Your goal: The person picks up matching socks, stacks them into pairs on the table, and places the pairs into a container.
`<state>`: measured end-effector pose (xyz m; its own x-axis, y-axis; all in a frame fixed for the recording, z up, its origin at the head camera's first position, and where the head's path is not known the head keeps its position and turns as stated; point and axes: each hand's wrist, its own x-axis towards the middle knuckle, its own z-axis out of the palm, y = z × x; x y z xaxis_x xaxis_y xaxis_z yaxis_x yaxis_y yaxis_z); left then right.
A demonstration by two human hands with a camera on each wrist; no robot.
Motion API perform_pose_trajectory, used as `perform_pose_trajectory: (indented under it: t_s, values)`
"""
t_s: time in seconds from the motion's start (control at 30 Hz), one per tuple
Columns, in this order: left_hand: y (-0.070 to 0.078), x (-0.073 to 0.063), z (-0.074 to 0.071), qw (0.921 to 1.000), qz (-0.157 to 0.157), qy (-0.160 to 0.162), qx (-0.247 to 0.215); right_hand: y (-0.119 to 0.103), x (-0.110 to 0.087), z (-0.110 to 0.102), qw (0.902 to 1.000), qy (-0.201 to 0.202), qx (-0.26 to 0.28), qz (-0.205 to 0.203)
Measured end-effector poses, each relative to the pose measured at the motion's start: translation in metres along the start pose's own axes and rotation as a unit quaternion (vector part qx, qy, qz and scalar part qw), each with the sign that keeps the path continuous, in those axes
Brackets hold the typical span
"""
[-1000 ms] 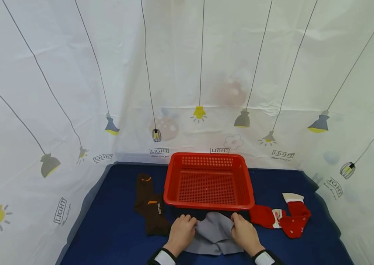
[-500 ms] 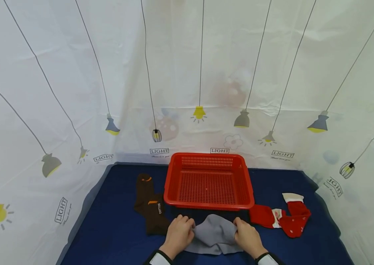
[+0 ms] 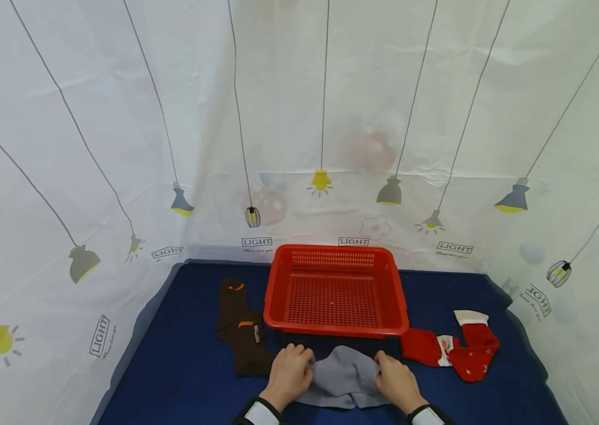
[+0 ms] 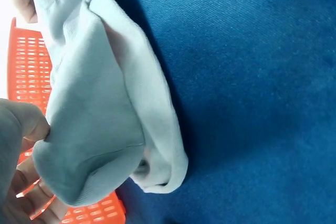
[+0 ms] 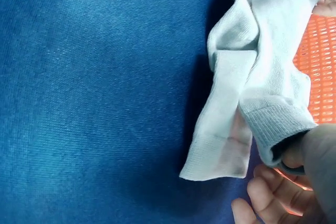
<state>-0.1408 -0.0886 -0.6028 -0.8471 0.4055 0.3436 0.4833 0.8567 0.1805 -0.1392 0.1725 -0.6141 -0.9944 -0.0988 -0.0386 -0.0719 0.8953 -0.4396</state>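
Observation:
A pair of grey socks (image 3: 346,378) is stretched between my two hands, just in front of the red basket. My left hand (image 3: 287,373) pinches the toe end of the upper sock (image 4: 94,108), its other fingers behind the fabric. At the ribbed cuff (image 5: 278,124), my right hand (image 3: 399,381) grips the edge, with the thumb (image 5: 320,148) tucked into the opening. The second grey sock (image 5: 220,145) hangs or lies along the near side, its cuff free of the fingers.
The red plastic basket (image 3: 335,332) stands behind the hands. Brown socks (image 3: 231,333) with orange marks lie to its left. Red socks (image 3: 473,354) with white parts lie at right. A dark blue cloth (image 3: 172,366) covers the table, and a lamp-printed white curtain (image 3: 299,118) surrounds it.
My right hand has shifted slightly to the right and toward me, drawing the cuff along. The upper sock's raised fold sits a little lower. My left hand keeps its pinch almost in place.

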Motion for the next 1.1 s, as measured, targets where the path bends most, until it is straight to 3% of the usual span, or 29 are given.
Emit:
perform_pose_trajectory:
  t_s: [0.47, 0.6, 0.77, 0.9, 1.1]
  values:
    - [-0.006, 0.009, 0.022, 0.996, 0.018, 0.075, 0.044, 0.013, -0.001, 0.005, 0.9997, 0.005, -0.021, -0.008]
    - [-0.004, 0.011, 0.021, 0.9923, 0.034, 0.105, 0.055, 0.013, -0.001, 0.003, 0.9981, 0.03, -0.05, -0.02]
    - [0.001, 0.013, 0.016, 0.9882, 0.053, 0.129, 0.063, 0.011, -0.003, -0.001, 0.9907, 0.088, -0.088, -0.055]
    - [0.005, 0.008, 0.012, 0.99, 0.053, 0.113, 0.066, 0.012, -0.006, 0.0, 0.9859, 0.105, -0.083, -0.1]
    - [0.009, -0.008, 0.015, 0.9978, 0.03, 0.022, 0.054, 0.023, -0.011, 0.01, 0.9812, 0.027, -0.089, -0.169]
